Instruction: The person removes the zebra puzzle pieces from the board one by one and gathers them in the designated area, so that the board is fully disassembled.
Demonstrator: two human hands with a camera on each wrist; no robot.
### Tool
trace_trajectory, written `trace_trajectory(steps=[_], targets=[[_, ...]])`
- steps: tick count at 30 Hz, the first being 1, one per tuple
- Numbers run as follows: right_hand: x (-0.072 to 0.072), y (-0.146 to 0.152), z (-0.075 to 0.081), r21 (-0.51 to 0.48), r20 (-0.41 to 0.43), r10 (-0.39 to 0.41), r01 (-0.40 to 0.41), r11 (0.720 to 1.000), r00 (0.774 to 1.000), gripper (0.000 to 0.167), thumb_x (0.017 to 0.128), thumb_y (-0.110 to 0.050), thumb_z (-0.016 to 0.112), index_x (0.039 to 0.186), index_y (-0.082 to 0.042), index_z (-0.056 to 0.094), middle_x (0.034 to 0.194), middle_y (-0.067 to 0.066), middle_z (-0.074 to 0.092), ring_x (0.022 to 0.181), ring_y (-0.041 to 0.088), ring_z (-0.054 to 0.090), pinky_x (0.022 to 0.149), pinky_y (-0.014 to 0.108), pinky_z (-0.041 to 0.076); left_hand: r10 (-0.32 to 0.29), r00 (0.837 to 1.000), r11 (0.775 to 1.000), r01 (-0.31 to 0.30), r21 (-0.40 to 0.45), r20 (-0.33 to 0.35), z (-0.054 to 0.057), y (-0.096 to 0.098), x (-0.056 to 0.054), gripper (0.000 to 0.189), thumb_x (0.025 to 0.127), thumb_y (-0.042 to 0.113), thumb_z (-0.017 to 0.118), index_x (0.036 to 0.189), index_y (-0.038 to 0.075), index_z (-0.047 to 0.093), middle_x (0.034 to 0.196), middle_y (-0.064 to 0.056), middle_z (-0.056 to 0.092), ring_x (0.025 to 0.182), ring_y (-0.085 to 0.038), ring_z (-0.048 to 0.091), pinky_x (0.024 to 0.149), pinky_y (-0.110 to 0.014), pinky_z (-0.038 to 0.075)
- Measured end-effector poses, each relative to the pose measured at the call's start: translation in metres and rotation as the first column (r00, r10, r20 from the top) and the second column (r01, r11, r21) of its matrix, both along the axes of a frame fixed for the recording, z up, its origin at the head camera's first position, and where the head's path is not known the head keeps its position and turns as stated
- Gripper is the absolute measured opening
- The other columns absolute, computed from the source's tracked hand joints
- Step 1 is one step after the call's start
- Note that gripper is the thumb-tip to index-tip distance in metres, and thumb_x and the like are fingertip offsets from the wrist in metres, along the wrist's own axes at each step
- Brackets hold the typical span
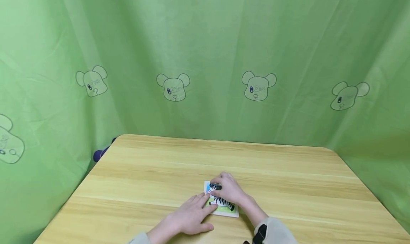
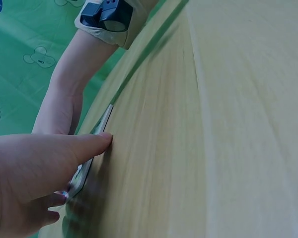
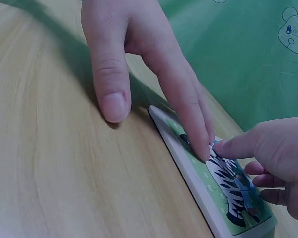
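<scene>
A small zebra jigsaw puzzle (image 1: 221,202) in a white-bordered tray (image 1: 225,214) lies flat on the wooden table. My left hand (image 1: 193,215) reaches in from the left, with fairly straight fingers touching the picture and the thumb spread towards me. In the right wrist view, the left index fingertip rests by the zebra's striped body (image 3: 228,191). My right hand (image 1: 230,189) bends over the puzzle's far part; its thumb and fingers pinch a dark-patterned puzzle piece (image 1: 217,186). The right hand covers the puzzle's far right corner.
The light wooden table (image 1: 153,169) stretches away to its far edge. A green curtain (image 1: 205,34) with bear-head prints hangs behind and along both sides. Something purple (image 1: 98,155) pokes out beside the table's far left corner.
</scene>
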State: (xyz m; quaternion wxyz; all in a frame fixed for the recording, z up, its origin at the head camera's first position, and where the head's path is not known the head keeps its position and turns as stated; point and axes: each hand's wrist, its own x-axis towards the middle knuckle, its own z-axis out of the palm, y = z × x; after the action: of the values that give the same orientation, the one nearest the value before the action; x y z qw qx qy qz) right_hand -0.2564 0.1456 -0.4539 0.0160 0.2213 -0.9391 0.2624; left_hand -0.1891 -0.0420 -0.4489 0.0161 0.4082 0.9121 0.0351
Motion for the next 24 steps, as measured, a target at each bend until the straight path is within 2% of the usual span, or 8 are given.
trace_trajectory(steps=[8,13,16,19,24], targets=[[-0.001,-0.002,0.004,0.055,0.008,0.013,-0.013,0.998,1.000,0.029,0.077,-0.019,0.074,0.104,-0.008,0.069,0.099,0.002,0.055,0.097,0.022,0.048,0.090,0.046,0.040,0.020,0.999,1.000,-0.020,-0.014,0.029,-0.002,0.002,0.000,0.063,0.090,0.053,0.048,0.143,0.021,0.038,0.149,-0.015,0.025,0.136,-0.029,0.025,0.109,-0.041,0.025],[-0.003,-0.007,0.008,0.071,0.024,0.050,-0.052,0.996,0.998,0.028,0.077,-0.014,0.073,0.102,-0.002,0.068,0.095,0.003,0.053,0.091,0.020,0.049,0.087,0.044,0.043,0.023,1.000,0.999,-0.022,-0.032,0.020,-0.002,0.002,0.001,0.063,0.090,0.054,0.047,0.143,0.022,0.038,0.149,-0.015,0.026,0.136,-0.028,0.025,0.109,-0.041,0.026],[-0.005,-0.009,0.009,0.027,0.075,0.061,-0.064,0.998,0.995,0.028,0.077,-0.009,0.072,0.101,0.002,0.065,0.093,0.004,0.052,0.087,0.019,0.049,0.084,0.042,0.045,0.019,1.000,0.999,-0.019,-0.039,-0.001,-0.002,0.002,0.001,0.062,0.090,0.055,0.046,0.142,0.022,0.038,0.148,-0.015,0.028,0.135,-0.028,0.027,0.108,-0.042,0.027],[-0.008,-0.008,0.007,-0.020,0.120,0.057,-0.055,0.998,0.991,0.024,0.076,-0.006,0.072,0.097,0.001,0.062,0.091,0.004,0.050,0.084,0.017,0.048,0.081,0.039,0.046,0.023,1.000,0.999,-0.023,-0.044,-0.003,-0.002,0.004,0.001,0.062,0.090,0.055,0.046,0.142,0.023,0.039,0.148,-0.014,0.028,0.135,-0.028,0.027,0.108,-0.042,0.027],[-0.011,-0.005,0.001,-0.086,0.140,0.061,-0.049,0.995,0.988,0.025,0.075,-0.004,0.072,0.096,-0.001,0.059,0.092,0.004,0.050,0.085,0.017,0.048,0.080,0.038,0.046,0.034,0.999,0.998,-0.034,-0.049,0.005,-0.001,0.004,0.001,0.063,0.089,0.055,0.046,0.142,0.022,0.039,0.148,-0.014,0.028,0.136,-0.027,0.027,0.109,-0.042,0.026]])
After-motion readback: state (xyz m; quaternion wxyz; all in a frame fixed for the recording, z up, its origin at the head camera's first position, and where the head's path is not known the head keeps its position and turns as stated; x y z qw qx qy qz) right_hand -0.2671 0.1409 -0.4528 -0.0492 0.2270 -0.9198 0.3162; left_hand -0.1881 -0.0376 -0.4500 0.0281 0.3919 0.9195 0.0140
